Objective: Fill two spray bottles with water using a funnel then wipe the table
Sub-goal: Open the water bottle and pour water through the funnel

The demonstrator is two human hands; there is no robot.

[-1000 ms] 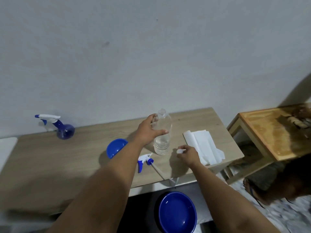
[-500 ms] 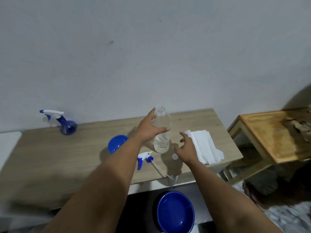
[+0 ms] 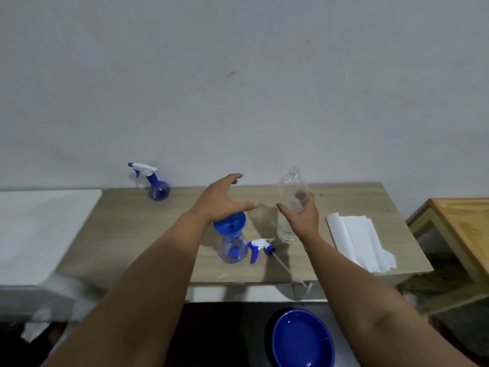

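Observation:
A clear water bottle (image 3: pixel 292 185), uncapped with a little water at the bottom, stands on the wooden table (image 3: pixel 132 234). My right hand (image 3: pixel 303 217) is wrapped around its middle. My left hand (image 3: pixel 225 200) hovers open, fingers spread, just above a blue funnel (image 3: pixel 229 223). The funnel sits in the neck of a headless blue spray bottle (image 3: pixel 234 251). That bottle's spray head (image 3: pixel 260 247) lies beside it, its tube reaching the table's front edge. A second spray bottle (image 3: pixel 156 187), head on, stands at the back left.
Folded white paper towels (image 3: pixel 357 242) lie on the table's right side. A blue bowl (image 3: pixel 301 337) sits below the front edge. A wooden stool (image 3: pixel 463 229) stands to the right, a white surface (image 3: pixel 39 229) to the left. The wall is right behind the table.
My left hand let go of the water bottle and moved left over the funnel. My right hand put down the small white cap and took hold of the bottle.

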